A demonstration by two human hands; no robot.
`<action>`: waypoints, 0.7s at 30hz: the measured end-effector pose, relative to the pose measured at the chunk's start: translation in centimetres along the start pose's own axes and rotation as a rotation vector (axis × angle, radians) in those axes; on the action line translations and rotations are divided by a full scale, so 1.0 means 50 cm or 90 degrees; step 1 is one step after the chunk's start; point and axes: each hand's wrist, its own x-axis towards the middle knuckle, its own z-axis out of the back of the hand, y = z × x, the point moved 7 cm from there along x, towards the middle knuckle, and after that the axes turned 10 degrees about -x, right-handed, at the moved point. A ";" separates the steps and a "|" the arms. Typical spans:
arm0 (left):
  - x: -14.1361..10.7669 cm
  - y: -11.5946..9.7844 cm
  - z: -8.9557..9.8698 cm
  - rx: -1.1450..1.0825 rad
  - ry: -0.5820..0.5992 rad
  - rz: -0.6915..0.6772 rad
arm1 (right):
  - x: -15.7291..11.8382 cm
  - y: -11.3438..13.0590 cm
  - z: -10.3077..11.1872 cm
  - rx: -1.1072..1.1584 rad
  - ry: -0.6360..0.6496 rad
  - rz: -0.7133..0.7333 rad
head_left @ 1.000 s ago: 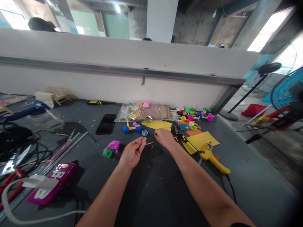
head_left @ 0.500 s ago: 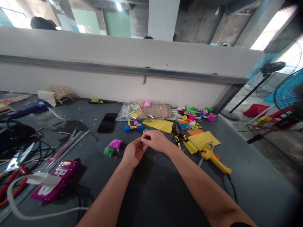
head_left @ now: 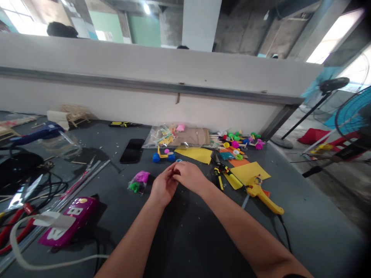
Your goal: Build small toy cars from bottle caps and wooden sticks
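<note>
- Your left hand (head_left: pixel 164 187): fingers curled, palm side turned inward, tips meeting the other hand's. Can't tell if they grip anything.
- Your right hand (head_left: pixel 189 175): fingers bent over the left tips. Any piece between the two hands is hidden, so no read on grip.
- Progress: looks like close fingertip work under way, my judgement. No finished result visible at your fingers; can't tell how much is left there.
- Blue ring (head_left: pixel 179 160): just beyond your fingertips, partly hidden by them, lying apart from the wheeled piece.
- Blue-wheeled piece (head_left: pixel 165 156): beyond and left of your fingertips. Wheels and yellow upright are joined, so that much looks done.
- Clear packet (head_left: pixel 142 177) with pink and green lumps: left of your left fingers.
- Pliers (head_left: pixel 218 178): right of your right fingers, lying free.
- Yellow glue gun (head_left: pixel 265 199): farther right of them, out of hand.
- Yellow sheet (head_left: pixel 194 154): beyond your right fingers.
- Clear bag (head_left: pixel 160 141) and coloured parts (head_left: pixel 235 144): farthest past your fingers, the latter to the right.
</note>
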 end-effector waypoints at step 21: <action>-0.002 -0.035 -0.046 0.015 -0.045 -0.143 | -0.063 -0.070 0.009 0.698 -0.244 -0.437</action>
